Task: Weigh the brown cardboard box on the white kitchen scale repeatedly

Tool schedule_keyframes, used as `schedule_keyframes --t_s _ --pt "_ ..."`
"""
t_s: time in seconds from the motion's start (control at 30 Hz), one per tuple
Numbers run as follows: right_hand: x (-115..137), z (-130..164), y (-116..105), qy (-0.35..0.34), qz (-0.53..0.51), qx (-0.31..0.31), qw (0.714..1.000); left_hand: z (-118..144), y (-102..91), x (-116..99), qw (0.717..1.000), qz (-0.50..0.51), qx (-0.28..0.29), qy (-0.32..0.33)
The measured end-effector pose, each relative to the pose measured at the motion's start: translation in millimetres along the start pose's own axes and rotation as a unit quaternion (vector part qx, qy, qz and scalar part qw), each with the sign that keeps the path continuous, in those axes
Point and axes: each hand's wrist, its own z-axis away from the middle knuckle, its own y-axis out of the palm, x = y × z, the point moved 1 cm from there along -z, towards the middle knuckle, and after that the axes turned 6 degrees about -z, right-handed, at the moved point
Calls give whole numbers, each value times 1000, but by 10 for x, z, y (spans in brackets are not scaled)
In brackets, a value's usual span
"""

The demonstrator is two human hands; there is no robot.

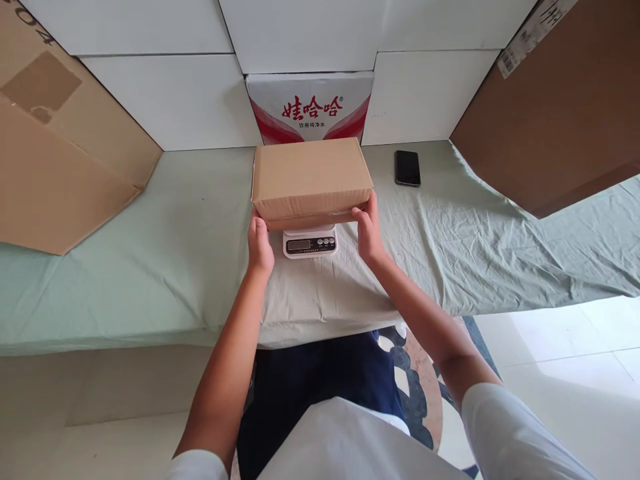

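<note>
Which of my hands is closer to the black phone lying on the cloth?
Right. Your right hand grips the cardboard box's right end, with the phone just beyond it to the right. Your left hand holds the box's far left end.

Plain brown box (311, 175), white scale (310, 243), pale green cloth (150, 267), black phone (407, 167).

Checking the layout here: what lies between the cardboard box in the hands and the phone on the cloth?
Only bare green cloth separates the cardboard box from the phone, in the head view.
</note>
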Motion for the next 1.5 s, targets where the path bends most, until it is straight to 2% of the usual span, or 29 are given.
schedule_keyframes --t_s 0.13,0.23,0.3,0.4,0.53,0.63,1.0,1.13,1.23,1.33,1.43,1.5 --pt "30 -328 -4 -44 24 10 999 -342 -1 -204 999 27 35 22" --pt "-51 -621 68 -72 18 -14 997 -690 54 -240 998 40 49 26" --pt "-152 -784 142 -84 3 -35 996 -895 121 -147 998 51 42 5" --pt "-352 -954 228 -83 -12 -54 995 -1099 233 141 997 67 6 -49" --pt "-634 -1065 227 -40 -19 -75 996 -1191 302 552 993 69 -44 -86" --pt "-772 -1095 186 -13 -20 -80 997 -1207 270 730 992 53 -61 -102" --pt "-970 -1139 154 27 -40 -65 997 -1240 196 909 992 25 -69 -102" --pt "-1068 -1271 -41 23 -64 -129 989 -1298 -22 887 990 24 -83 -110" --pt "-1079 -1377 -353 28 -67 -198 978 -1340 -279 860 989 23 -104 -101" --pt "-1037 -1430 -665 44 -69 -237 968 -1354 -482 843 989 18 -108 -98" --pt "-968 -1425 -845 62 -111 -275 953 -1343 -554 822 987 33 -108 -114" --pt "-929 -1411 -872 72 -129 -287 947 -1331 -522 799 986 47 -91 -132"
